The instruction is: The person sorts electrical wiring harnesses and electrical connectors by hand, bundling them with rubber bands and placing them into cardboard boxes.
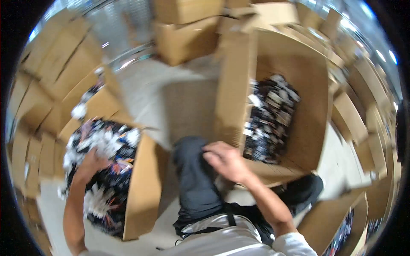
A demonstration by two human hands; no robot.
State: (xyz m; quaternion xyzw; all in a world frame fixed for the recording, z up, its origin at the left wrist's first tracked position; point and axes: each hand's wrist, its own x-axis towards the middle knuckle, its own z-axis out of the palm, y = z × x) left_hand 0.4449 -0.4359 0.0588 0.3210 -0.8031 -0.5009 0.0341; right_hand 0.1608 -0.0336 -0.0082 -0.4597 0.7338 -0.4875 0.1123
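Observation:
My left hand [94, 164] reaches into an open cardboard box on the left, among bundles of black cords [121, 183] with white frayed-looking ends [100, 202]. Its fingertips are blurred against the bundles, so whether they grip one cannot be seen. My right hand [228, 161] lies over my bent knee, beside the near corner of a larger, deeper cardboard box [294, 59]. The fingers of that hand are stretched out, with nothing visible in them. Inside the larger box is a heap of small black and white packed pieces [273, 115], their kind too blurred to tell.
Stacked cartons [188, 38] stand at the back, and more boxes line the left [55, 59] and right [350, 117] sides. An open carton [311, 217] with dark contents is at the lower right. Grey floor [143, 85] shows between the two boxes.

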